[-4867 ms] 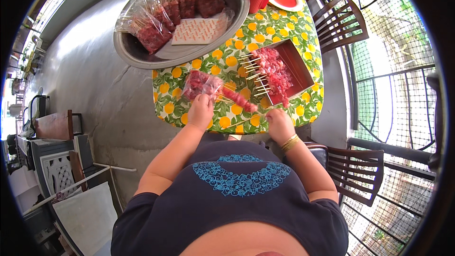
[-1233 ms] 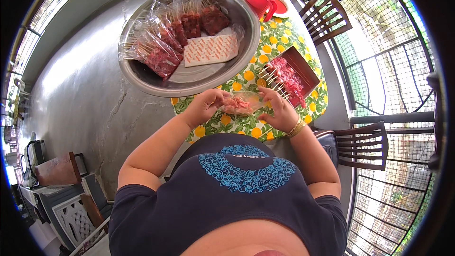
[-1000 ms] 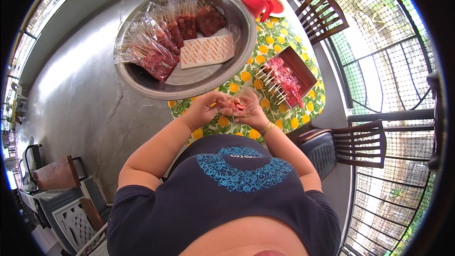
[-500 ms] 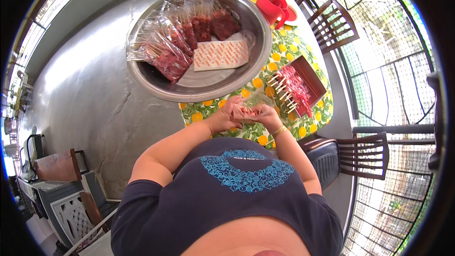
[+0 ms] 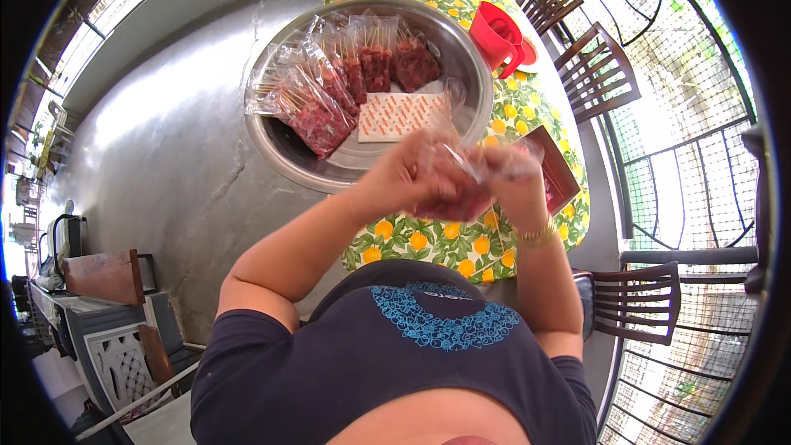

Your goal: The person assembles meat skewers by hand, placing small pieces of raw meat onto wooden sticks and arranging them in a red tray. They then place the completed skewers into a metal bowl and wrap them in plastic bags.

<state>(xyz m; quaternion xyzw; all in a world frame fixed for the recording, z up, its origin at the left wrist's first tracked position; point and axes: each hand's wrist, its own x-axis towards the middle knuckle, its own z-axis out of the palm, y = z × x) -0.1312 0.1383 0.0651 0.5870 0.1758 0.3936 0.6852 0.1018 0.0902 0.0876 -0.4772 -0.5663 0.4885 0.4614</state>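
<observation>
The left hand [image 5: 409, 173] and the right hand [image 5: 512, 175] are both gripping a clear plastic bag of red meat skewers [image 5: 453, 189], holding it raised between them above the near part of the desk [image 5: 428, 243], which is wearing a cloth printed with oranges and green leaves. The left hand is clutching the bag's side, while the right hand is pinching the crumpled plastic at the bag's top; the picture is blurring here, so how the single fingers are lying cannot be told. Just beyond the left hand a large round metal basin [image 5: 284, 144] is sitting on the desk, carrying several more filled bags of skewers [image 5: 317, 111] and a flat white packet with orange print [image 5: 401, 115]. Just beside the right hand, partly hidden behind it, a dark red tray [image 5: 560, 173] is lying near the desk's edge. Farther beyond the right hand a red plastic jug [image 5: 498, 37] is standing. Brown wooden chairs [image 5: 593, 74] are standing off to the outer side of the right hand.
</observation>
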